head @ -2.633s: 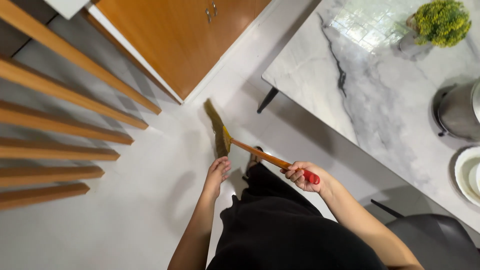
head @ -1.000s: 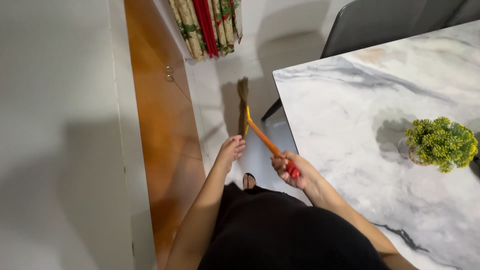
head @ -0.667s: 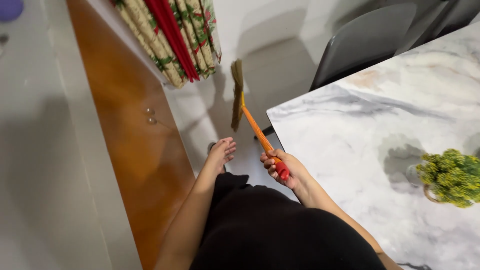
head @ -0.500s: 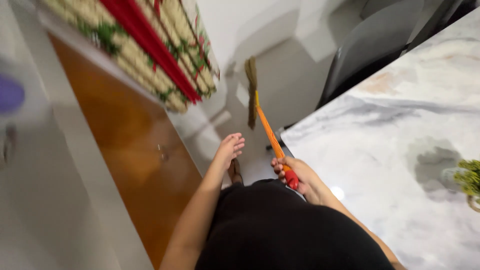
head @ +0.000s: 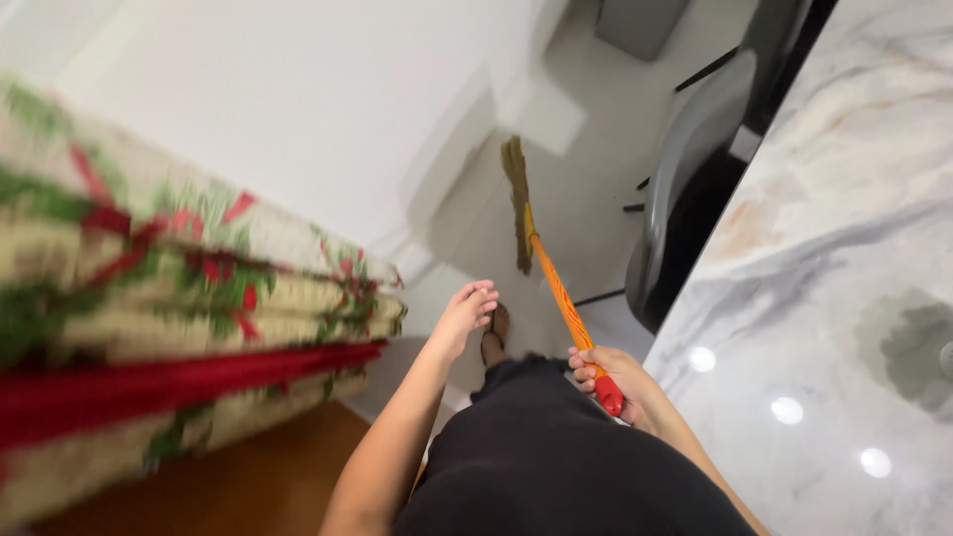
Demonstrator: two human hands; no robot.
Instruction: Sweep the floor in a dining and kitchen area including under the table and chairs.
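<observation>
My right hand (head: 608,372) grips the red end of a broom (head: 562,303) with an orange handle. The handle slants up and away to brown bristles on the pale floor (head: 586,179). My left hand (head: 465,316) hangs free in front of me, fingers loosely apart, holding nothing. One sandalled foot (head: 493,335) shows just below the left hand, above my black clothing.
A white marble table (head: 824,298) fills the right side. A grey chair (head: 685,199) is tucked against its far edge. A floral and red curtain (head: 179,318) hangs at the left over a wooden cabinet (head: 248,486). A white wall (head: 298,109) runs behind.
The view has swung round past the cabinet and curtain. The broom bristles now lie further ahead beside the grey chair. My right hand still holds the handle; the plant has left the view.
</observation>
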